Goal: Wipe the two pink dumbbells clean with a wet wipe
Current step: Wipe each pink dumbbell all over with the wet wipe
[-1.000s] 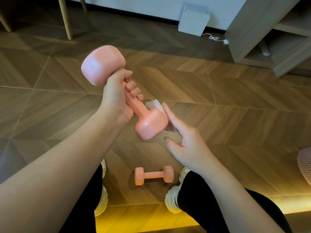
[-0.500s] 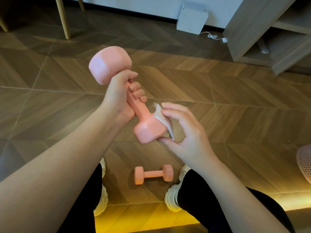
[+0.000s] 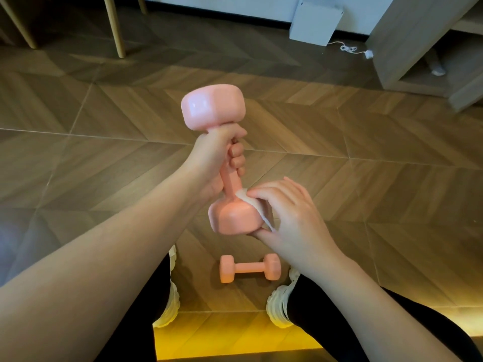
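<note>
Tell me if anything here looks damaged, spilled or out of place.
Nothing stands out. The left hand grips one dumbbell by its handle, the right hand holds the wipe against its lower end, and the second dumbbell lies flat on the floor between the shoes. No spill or damage shows.

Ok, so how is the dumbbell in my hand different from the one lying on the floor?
The held dumbbell stands roughly upright in the air, the left hand gripping its handle; the floor dumbbell lies flat on the floor, untouched. The right hand presses a wet wipe against the held dumbbell's lower head; the floor dumbbell has no wipe on it. Both are pink, with the same blocky heads.
</note>
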Demonstrator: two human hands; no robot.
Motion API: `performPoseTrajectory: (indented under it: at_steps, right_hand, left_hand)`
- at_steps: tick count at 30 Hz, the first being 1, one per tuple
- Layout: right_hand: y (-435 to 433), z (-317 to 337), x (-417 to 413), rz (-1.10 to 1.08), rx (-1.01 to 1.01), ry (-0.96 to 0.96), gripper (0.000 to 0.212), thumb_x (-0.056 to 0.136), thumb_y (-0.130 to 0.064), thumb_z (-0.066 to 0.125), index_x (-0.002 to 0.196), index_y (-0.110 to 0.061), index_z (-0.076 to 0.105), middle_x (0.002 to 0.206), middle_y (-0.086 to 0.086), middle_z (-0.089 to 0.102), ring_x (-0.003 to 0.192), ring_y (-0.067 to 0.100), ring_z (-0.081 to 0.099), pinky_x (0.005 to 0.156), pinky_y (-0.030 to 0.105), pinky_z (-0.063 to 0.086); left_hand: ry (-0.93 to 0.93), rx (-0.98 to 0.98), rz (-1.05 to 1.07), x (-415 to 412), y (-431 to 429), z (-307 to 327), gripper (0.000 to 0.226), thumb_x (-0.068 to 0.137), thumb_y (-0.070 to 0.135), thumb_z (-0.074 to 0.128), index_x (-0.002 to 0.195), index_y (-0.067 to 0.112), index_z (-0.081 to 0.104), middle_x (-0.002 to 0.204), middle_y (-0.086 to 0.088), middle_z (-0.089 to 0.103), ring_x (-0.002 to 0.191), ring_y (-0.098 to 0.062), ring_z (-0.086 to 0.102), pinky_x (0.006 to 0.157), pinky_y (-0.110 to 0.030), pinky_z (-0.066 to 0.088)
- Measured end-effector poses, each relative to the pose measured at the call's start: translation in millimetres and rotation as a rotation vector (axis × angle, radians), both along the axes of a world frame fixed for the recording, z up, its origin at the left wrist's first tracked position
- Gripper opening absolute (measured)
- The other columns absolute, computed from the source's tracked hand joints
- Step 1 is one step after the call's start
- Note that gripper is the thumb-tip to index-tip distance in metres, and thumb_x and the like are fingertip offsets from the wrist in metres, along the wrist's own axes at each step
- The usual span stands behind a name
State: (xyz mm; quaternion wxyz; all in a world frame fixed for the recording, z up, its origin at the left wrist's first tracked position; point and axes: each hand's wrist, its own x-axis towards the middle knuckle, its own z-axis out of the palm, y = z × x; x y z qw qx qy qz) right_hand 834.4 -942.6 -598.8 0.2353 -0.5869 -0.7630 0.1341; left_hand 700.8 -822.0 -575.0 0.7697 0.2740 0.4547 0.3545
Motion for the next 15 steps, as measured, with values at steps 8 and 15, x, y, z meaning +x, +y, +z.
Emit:
performPoseTrajectory:
  at_steps: [8,15]
  right_hand:
    - [3.6,-1.5,-0.9,-0.021,0.026,0.058,0.044,0.066,-0.018,0.083,0.106,-0.011,0.065,0.105,-0.001,0.066,0.103,0.014,0.054,0.096,0.033,0.039]
    - [5.0,-4.2,-1.1,0.026,-0.012,0.141,0.044,0.069,-0.022,0.078,0.108,-0.009,0.063,0.104,0.003,0.065,0.100,0.013,0.053,0.091,0.022,0.035]
  left_hand:
    - [-0.068,0.035,-0.095,-0.4,0.7,8.0,0.034,0.092,0.013,0.050,0.062,0.021,0.036,0.046,0.006,0.028,0.038,-0.011,0.027,0.042,-0.021,0.030]
    - [-0.135,0.099,-0.133,-2.7,-1.6,6.1,0.023,0.088,0.018,0.057,0.066,0.018,0.049,0.058,0.002,0.044,0.043,-0.010,0.040,0.044,-0.023,0.039]
